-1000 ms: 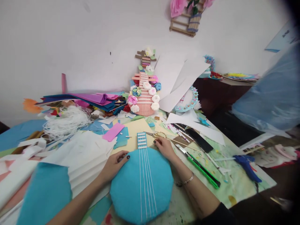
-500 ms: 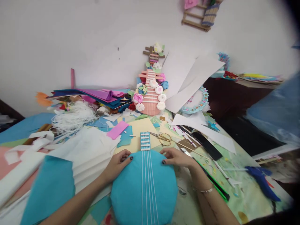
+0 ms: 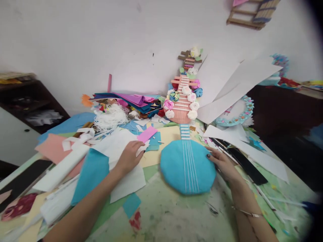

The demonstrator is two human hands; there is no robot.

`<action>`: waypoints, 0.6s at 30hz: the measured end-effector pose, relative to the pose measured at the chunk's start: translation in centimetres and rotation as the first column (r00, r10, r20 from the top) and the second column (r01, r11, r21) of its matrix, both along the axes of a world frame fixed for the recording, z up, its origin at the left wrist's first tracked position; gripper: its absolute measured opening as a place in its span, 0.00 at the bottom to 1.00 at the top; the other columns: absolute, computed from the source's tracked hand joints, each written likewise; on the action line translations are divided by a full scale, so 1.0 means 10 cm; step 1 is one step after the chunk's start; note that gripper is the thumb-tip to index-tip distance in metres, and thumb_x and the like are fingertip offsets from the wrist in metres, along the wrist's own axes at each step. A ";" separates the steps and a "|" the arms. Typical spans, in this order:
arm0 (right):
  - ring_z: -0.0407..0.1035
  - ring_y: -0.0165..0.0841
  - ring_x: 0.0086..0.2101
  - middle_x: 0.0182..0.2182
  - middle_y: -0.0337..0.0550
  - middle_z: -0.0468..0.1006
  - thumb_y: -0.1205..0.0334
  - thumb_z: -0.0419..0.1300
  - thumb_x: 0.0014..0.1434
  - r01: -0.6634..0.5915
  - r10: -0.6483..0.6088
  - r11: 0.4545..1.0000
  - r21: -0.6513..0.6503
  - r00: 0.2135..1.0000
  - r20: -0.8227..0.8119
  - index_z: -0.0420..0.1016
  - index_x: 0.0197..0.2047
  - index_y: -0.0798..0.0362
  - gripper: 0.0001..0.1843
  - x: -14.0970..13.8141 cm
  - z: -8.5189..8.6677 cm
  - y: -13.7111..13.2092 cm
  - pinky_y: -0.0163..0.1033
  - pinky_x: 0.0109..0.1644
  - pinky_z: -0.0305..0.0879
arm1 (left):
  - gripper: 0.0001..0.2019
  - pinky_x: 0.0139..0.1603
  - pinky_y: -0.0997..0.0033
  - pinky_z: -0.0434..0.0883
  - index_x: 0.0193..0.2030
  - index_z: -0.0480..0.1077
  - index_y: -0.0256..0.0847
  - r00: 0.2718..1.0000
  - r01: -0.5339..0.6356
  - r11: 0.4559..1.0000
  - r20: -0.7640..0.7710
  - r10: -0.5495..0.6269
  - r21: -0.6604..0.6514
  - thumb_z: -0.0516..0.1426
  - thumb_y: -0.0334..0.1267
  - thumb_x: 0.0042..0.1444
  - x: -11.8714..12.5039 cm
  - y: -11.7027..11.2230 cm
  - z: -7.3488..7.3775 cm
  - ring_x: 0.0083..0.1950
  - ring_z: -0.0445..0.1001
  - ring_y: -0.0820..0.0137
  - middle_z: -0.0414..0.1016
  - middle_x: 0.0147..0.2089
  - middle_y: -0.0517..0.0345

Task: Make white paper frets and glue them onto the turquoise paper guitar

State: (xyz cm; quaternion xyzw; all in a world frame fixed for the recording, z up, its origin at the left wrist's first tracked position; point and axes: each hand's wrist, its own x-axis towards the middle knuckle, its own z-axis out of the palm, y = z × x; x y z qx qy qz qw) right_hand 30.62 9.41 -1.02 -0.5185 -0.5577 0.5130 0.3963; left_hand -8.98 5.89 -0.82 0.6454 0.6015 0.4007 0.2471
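A round blue paper instrument body (image 3: 188, 166) with white strings and a short striped neck lies flat on the table. My right hand (image 3: 222, 163) grips its right edge, with the thumb on top and the fingers bent round the rim. My left hand (image 3: 131, 155) is off to the left of it, fingers curled on the edge of a white paper sheet (image 3: 118, 148). A pink paper strip (image 3: 147, 134) and a yellow sheet (image 3: 164, 141) lie just beyond that hand.
A pink flower-covered model instrument (image 3: 183, 101) leans on the wall. Coloured paper stack (image 3: 126, 101), white string bundle (image 3: 111, 116) and blue sheet (image 3: 89, 174) at left. White sheets (image 3: 227, 90) and a black strip (image 3: 248, 164) at right. A dark shelf (image 3: 30, 104) stands far left.
My left hand has left the blue body and moved left onto the white paper. My right hand has slid to the body's right edge. The view has swung left.
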 end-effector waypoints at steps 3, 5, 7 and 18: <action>0.72 0.37 0.32 0.37 0.49 0.80 0.47 0.67 0.44 0.328 -0.328 0.938 0.117 0.945 -0.020 0.72 0.53 0.54 0.34 0.23 -0.13 0.11 0.40 0.34 0.67 | 0.24 0.62 0.41 0.50 0.47 0.72 0.40 0.926 -0.128 0.991 -0.362 0.108 -0.032 0.64 0.41 0.39 -0.25 0.06 -0.01 0.66 0.51 0.41 0.66 0.60 0.40; 0.71 0.37 0.33 0.39 0.50 0.79 0.47 0.66 0.44 0.452 -0.453 0.873 0.184 0.891 -0.040 0.71 0.54 0.54 0.35 0.37 -0.20 0.16 0.39 0.33 0.67 | 0.23 0.58 0.46 0.58 0.44 0.73 0.40 0.887 -0.133 0.988 -0.453 0.086 -0.073 0.64 0.42 0.38 -0.35 0.09 -0.02 0.60 0.62 0.43 0.71 0.55 0.41; 0.70 0.36 0.33 0.41 0.50 0.79 0.46 0.65 0.43 0.514 -0.516 0.827 0.226 0.855 -0.055 0.71 0.54 0.54 0.36 0.46 -0.25 0.20 0.38 0.32 0.66 | 0.17 0.53 0.56 0.64 0.39 0.75 0.42 0.897 -0.101 0.990 -0.438 0.050 -0.094 0.63 0.43 0.39 -0.42 0.11 -0.02 0.52 0.71 0.50 0.77 0.47 0.46; 0.69 0.36 0.27 0.31 0.51 0.80 0.44 0.60 0.47 0.542 -0.594 0.766 0.346 0.803 0.058 0.76 0.50 0.60 0.33 0.32 -0.33 0.30 0.40 0.30 0.65 | 0.11 0.26 0.74 0.59 0.30 0.70 0.43 0.964 -0.085 0.994 -0.260 0.063 -0.074 0.55 0.48 0.52 -0.53 0.05 0.28 0.24 0.68 0.69 0.73 0.22 0.61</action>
